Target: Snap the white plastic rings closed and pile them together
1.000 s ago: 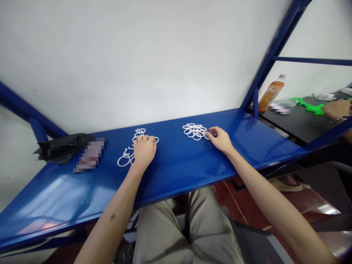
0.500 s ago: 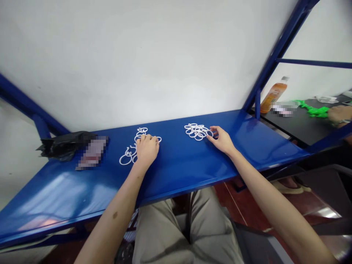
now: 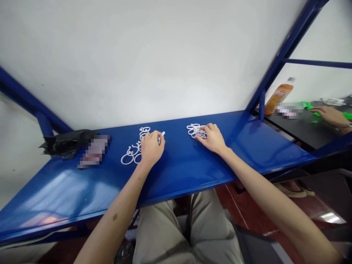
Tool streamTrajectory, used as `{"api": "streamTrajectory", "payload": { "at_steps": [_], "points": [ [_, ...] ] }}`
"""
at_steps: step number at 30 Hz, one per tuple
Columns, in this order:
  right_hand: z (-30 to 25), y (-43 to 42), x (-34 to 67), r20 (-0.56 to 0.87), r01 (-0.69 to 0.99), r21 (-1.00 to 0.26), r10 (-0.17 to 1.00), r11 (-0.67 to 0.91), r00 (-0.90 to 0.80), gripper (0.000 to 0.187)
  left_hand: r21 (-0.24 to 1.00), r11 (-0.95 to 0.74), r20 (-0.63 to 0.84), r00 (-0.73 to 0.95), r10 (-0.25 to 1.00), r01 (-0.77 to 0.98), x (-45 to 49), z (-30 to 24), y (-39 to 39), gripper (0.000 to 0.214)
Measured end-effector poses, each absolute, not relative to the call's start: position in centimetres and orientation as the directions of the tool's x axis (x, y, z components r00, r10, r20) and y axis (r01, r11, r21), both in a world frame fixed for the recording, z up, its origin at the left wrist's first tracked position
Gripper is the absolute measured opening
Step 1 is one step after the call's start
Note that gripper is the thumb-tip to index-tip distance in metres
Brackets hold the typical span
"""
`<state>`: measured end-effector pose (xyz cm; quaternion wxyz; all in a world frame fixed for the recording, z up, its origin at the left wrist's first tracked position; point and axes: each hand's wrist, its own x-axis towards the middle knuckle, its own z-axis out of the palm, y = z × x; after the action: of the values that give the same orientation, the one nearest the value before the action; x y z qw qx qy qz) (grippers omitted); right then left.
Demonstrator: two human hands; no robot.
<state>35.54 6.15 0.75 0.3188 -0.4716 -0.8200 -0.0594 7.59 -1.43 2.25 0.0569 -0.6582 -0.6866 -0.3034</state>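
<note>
My left hand (image 3: pixel 153 148) is closed, with a white plastic ring (image 3: pixel 162 134) pinched between thumb and fingers; most of that ring is hidden. Several loose white rings (image 3: pixel 127 158) with small hook-like ends lie on the blue table (image 3: pixel 176 167) left of and behind this hand. To the right, my right hand (image 3: pixel 213 139) reaches over a heaped cluster of similar white rings (image 3: pixel 192 126). Its thumb and fingers are apart and rest at the cluster's right side, partly covering it.
A black plastic bag (image 3: pixel 62 145) and a blurred-out packet (image 3: pixel 95 150) lie at the table's left. Blue frame posts (image 3: pixel 271 79) rise at the right. Beyond them, a co-worker's hand (image 3: pixel 331 115) handles green pieces (image 3: pixel 308 105) near an orange drink bottle (image 3: pixel 279 96).
My left hand has lifted slightly and shifted right, with a ring now showing in its fingers. My right hand has moved left onto the cluster. The co-worker's hand has moved left over the green pieces.
</note>
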Motion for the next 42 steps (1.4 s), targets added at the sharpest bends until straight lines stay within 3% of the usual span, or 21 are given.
{"api": "streamTrajectory", "payload": {
  "at_steps": [5,13,21,25,28,31,35,38,42],
  "points": [
    [1.2,7.2,31.2,0.565,0.866,-0.085,0.739,0.493,-0.366,0.047,0.434,-0.108,0.513,-0.147,0.846,0.895,7.6,2.2,-1.6,0.015],
    [0.4,8.2,29.7,0.576,0.852,-0.195,0.760,0.487,-0.303,0.047,0.716,-0.098,0.407,-0.300,0.863,0.692,8.0,2.7,-1.6,0.015],
    [0.3,7.1,30.2,0.602,0.843,-0.165,0.729,0.512,-0.325,0.048,0.828,-0.126,0.321,-0.276,0.906,0.547,8.1,2.8,-1.6,0.016],
    [1.0,5.5,29.5,0.621,0.751,-0.183,0.667,0.635,-0.413,0.039,0.862,-0.163,0.315,-0.255,0.914,0.479,8.0,2.4,-1.5,0.020],
    [1.1,3.9,28.3,0.618,0.577,-0.284,0.606,0.766,-0.501,0.040,0.848,-0.203,0.337,-0.203,0.919,0.489,8.0,2.2,-1.5,0.024],
    [0.7,2.5,26.9,0.605,0.390,-0.453,0.598,0.802,-0.526,0.036,0.848,-0.228,0.300,-0.079,0.951,0.478,8.2,2.1,-1.6,0.025],
    [0.1,1.6,26.0,0.569,0.242,-0.678,0.704,0.694,-0.425,0.022,0.919,-0.240,0.270,-0.056,0.961,0.312,8.6,2.0,-1.6,0.032],
    [0.1,1.5,26.1,0.481,0.113,-0.832,0.808,0.543,-0.339,0.024,0.958,-0.206,0.224,-0.075,0.972,0.200,8.7,1.8,-1.4,0.037],
    [0.0,1.6,26.4,0.409,0.039,-0.897,0.859,0.441,-0.307,0.031,0.971,-0.160,0.172,-0.051,0.984,0.178,8.7,1.5,-1.3,0.029]
  ]
}}
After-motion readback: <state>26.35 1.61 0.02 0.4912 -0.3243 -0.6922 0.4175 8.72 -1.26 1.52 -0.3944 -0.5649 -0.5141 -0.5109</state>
